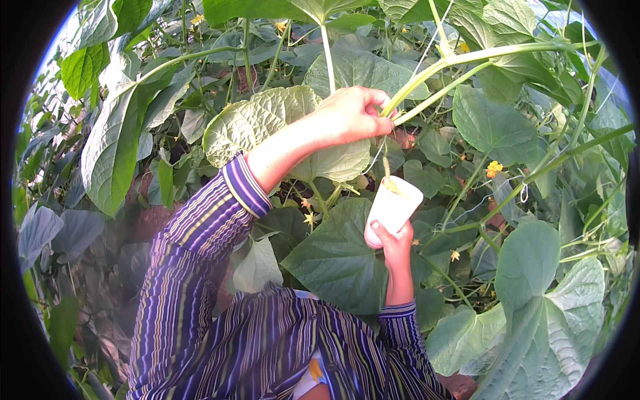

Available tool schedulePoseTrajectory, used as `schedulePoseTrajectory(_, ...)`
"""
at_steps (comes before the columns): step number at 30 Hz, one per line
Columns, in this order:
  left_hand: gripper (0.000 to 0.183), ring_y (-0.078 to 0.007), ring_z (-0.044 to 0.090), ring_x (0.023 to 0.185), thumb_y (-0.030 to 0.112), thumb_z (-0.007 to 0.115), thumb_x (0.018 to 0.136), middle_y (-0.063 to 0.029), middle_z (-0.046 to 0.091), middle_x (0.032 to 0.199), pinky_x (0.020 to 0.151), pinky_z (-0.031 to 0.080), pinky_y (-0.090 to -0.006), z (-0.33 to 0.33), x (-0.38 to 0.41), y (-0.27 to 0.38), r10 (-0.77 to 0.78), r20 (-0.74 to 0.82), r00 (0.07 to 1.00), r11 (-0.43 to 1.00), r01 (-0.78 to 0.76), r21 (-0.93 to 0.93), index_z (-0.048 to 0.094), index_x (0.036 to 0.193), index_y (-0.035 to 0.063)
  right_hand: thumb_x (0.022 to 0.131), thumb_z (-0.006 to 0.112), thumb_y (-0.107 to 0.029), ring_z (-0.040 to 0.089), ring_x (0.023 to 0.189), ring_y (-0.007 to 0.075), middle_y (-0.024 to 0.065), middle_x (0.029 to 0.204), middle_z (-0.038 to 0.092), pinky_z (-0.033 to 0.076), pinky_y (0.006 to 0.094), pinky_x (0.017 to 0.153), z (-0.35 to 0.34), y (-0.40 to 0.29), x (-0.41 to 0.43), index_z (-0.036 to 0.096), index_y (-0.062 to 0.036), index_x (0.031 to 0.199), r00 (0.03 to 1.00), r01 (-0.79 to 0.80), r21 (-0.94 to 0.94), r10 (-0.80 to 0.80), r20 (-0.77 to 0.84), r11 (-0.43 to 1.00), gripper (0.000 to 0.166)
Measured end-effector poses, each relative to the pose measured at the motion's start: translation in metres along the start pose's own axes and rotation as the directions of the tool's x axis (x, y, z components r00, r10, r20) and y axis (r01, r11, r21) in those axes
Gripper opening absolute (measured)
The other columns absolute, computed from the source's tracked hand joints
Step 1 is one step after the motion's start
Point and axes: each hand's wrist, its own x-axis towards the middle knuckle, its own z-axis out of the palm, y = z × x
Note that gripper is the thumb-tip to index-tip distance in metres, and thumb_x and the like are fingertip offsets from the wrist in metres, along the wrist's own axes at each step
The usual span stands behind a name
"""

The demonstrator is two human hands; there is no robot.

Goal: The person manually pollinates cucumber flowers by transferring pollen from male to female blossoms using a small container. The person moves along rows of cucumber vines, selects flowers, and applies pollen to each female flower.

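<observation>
My left hand [352,114] grips a thick green cucumber vine [425,75] near a joint, where a leaf stalk [445,91] branches off. Below those fingers a small young cucumber [386,164] hangs down. Its yellow flower end [390,186] sits inside the mouth of a white cup [395,209]. My right hand [398,241] holds this cup from below, tilted, with the thumb across its near side. What the cup contains is hidden by its wall.
Broad cucumber leaves [340,255] crowd around both hands. A pale crinkled leaf [270,117] lies behind my left forearm. More vines [555,160] cross at the right, one with a white clip [524,192]. A thin white string [434,37] runs upward. Yellow flowers [494,168] dot the foliage.
</observation>
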Motion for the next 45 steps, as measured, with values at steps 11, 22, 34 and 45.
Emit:
schedulePoseTrajectory(11,0.024,-0.0206,0.062,0.069,0.037,0.068,0.074,-0.0041,0.063,0.07,0.066,0.046,-0.035,0.007,0.01,-0.005,-0.017,-0.19,0.982,0.99,0.043,0.134,0.067,0.086,0.0159,0.072,0.075,-0.012,0.058,0.088,0.0154,0.0072,0.098,0.061,0.047,0.0306,0.08,-0.011,0.003,-0.012,0.055,0.0025,0.108,1.0,-0.016,0.003,0.016,-0.001,1.0,0.044)
schedulePoseTrajectory(22,0.015,-0.0126,0.061,0.068,0.025,0.074,0.069,0.0013,0.063,0.069,0.067,0.046,-0.0305,0.017,0.032,-0.035,-0.105,-0.404,0.909,0.961,-0.013,-0.277,0.065,0.076,0.0148,0.072,0.077,-0.014,0.057,0.089,0.0145,0.0065,0.099,0.061,0.046,0.0298,0.081,-0.008,-0.002,-0.028,0.054,0.0024,0.109,1.0,-0.023,0.071,0.022,0.004,0.997,0.046)
schedulePoseTrajectory(34,0.013,-0.0058,0.051,0.063,0.014,0.072,0.071,0.0043,0.058,0.067,0.062,0.042,-0.023,0.025,0.028,-0.008,-0.122,-0.462,0.878,0.978,0.028,-0.205,0.062,0.078,0.0098,0.07,0.073,-0.003,0.058,0.099,0.0215,0.0125,0.107,0.059,0.043,0.0345,0.092,-0.011,-0.007,-0.042,0.045,0.0047,0.122,0.992,-0.021,0.089,0.009,0.126,0.996,0.059)
schedulePoseTrajectory(45,0.076,-0.028,0.049,0.115,0.025,0.069,0.077,-0.0168,0.051,0.125,0.096,0.038,-0.0371,-0.025,-0.029,0.028,0.044,-0.139,0.989,0.99,-0.062,-0.129,0.03,0.141,0.0113,0.068,0.081,-0.017,0.056,0.099,0.0221,0.0137,0.108,0.057,0.047,0.0348,0.085,0.056,-0.057,-0.077,0.045,0.0007,0.118,0.958,0.12,0.152,-0.155,0.242,0.981,0.064)
